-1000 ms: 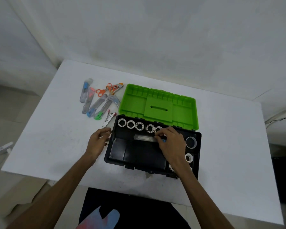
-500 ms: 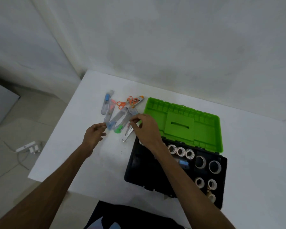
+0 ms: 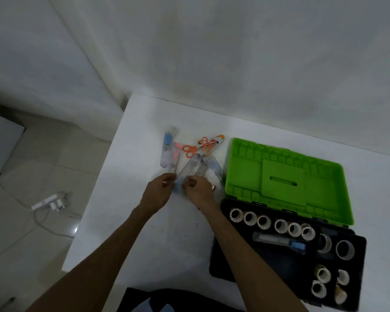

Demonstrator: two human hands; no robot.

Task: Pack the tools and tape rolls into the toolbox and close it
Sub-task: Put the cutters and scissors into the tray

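The toolbox's black base lies open at the lower right, its green lid folded back behind it. A row of small white tape rolls, a blue-tipped cutter and larger tape rolls lie inside. Left of the lid is a pile of tools: clear-cased cutters, orange scissors and a packed orange pair. My left hand pinches the near end of a blue-ended clear cutter. My right hand closes on the near end of the neighbouring clear cutter.
The white table ends just left of my left arm, with tiled floor below. A white power strip with a plug and its cable lie on the floor. A white wall runs behind the table.
My right hand left the toolbox, where it laid a cutter, and moved to the tool pile. Both hands have come together on the near ends of the cutters. My view swung left.
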